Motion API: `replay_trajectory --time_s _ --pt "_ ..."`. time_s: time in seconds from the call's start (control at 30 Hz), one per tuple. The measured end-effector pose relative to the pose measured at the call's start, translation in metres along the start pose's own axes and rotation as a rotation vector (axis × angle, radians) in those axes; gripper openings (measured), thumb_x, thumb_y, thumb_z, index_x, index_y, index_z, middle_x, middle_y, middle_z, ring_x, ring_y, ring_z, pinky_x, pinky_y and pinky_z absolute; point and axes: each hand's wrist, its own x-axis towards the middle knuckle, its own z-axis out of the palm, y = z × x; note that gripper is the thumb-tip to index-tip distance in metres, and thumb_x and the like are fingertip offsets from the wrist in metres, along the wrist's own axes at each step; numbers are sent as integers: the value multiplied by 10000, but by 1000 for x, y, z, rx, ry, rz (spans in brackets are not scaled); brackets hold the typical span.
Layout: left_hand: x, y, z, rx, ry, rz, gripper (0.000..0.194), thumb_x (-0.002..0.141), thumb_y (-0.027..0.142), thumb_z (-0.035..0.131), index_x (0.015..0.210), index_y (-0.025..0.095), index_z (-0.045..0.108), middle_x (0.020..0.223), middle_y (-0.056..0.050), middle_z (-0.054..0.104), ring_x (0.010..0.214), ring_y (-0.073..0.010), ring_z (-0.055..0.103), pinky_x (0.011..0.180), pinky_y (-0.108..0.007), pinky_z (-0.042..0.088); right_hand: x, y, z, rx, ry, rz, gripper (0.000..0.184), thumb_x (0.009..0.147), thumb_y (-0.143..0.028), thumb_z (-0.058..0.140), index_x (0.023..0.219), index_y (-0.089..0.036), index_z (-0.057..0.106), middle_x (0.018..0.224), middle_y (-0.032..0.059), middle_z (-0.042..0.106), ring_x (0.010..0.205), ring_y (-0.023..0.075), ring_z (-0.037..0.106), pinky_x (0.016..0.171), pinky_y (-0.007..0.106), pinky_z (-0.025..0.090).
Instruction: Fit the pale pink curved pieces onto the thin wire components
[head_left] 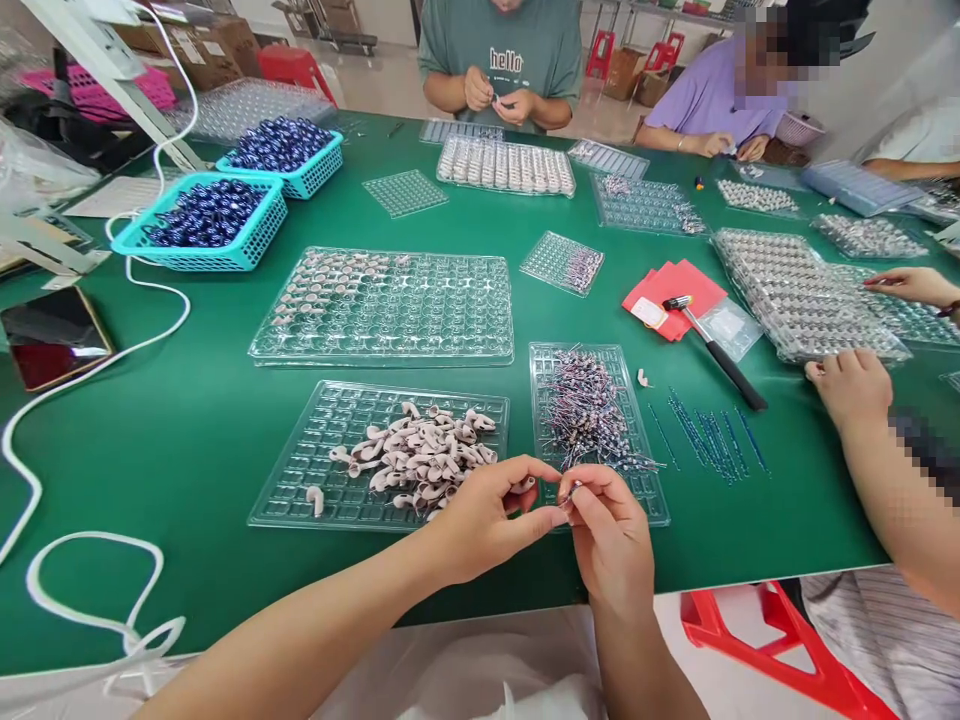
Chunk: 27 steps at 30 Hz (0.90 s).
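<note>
From the head view, your right hand (611, 535) pinches a small part (574, 490) between its fingers, touching your left hand (487, 520), whose curled fingers grasp a pale shell (523, 486) (partly hidden). Loose shells (427, 455) lie left of your fingers; wired parts (589, 410) lie just beyond them.

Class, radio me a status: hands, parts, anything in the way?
Right hand pinching tiny part; left hand alongside. Pale parts heaped on plastic tray beyond left hand. Hammer lies apart, farther right.

Two turquoise baskets (217, 258) — one hammer (718, 354), one phone (56, 338).
</note>
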Motion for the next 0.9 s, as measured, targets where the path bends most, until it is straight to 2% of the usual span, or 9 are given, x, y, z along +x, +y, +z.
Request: replay_trajectory --time_s 0.2,0.47,0.57,0.7,0.77,0.9 --pt "-1 1 -1 85 71 77 176 829 300 680 928 162 724 630 41 478 561 -100 397 561 -232 342 -7 0 -8 -112 -32 -47 87 922 -299 626 959 -225 654 885 46 677 812 157 645 705 283 552" --pt "0 -2 0 134 113 143 122 850 262 664 860 160 732 634 27 517 561 -99 427 568 -233 373 -7 -2 -3 -219 -21 -189 44 927 -266 627 959 -245 650 898 32 629 826 158 625 675 275 536" --pt "-1 -1 -1 154 111 154 149 870 258 621 838 160 729 643 12 549 566 -105 442 572 -236 383 -7 -7 -9 -394 -80 -332 189 917 -181 627 1080 -271 655 1013 52 662 930 185 649 748 315 552" --pt "-1 4 -8 166 34 133 182 890 253 586 825 153 724 639 9 555 583 -108 471 569 -230 377 -1 -17 -22 -634 -318 -588 503 881 -46 631 1293 -333 600 1101 50 692 985 185 658 833 350 554" --pt "-1 7 -12 169 -31 115 198 901 254 572 816 149 717 641 9 562 585 -106 480 568 -227 375 1 -19 -25 -689 -372 -636 544 877 -35 632 1327 -336 583 1068 47 711 943 183 669 816 353 560" --pt "-1 11 -19 185 -86 83 215 913 271 551 837 151 712 657 3 582 587 -109 491 555 -226 371 1 -15 -24 -740 -335 -663 484 889 -52 618 1297 -311 603 1023 51 737 914 199 690 807 386 563"
